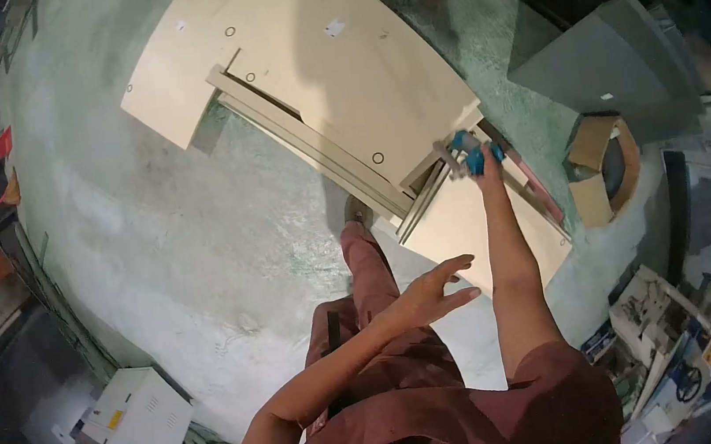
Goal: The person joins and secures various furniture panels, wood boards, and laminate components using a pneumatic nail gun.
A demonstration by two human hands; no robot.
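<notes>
My right hand [488, 161] is wrapped round a blue power tool [470, 153], whose front end is over the joint between two cream-coloured wooden panels. The large curved panel [337, 73] lies on the floor, with long rails [310, 143] along its near edge. A smaller cream panel [480, 224] adjoins it at the right, under my right forearm. My left hand [427, 295] hangs in the air near that panel's left edge, fingers apart, holding nothing.
An open cardboard box [592, 193] and a grey panel [612, 66] stand at the right. A white metal cabinet [138, 435] is at the lower left. Assorted equipment [662, 335] fills the lower right. My foot [358, 211] is beside the rails.
</notes>
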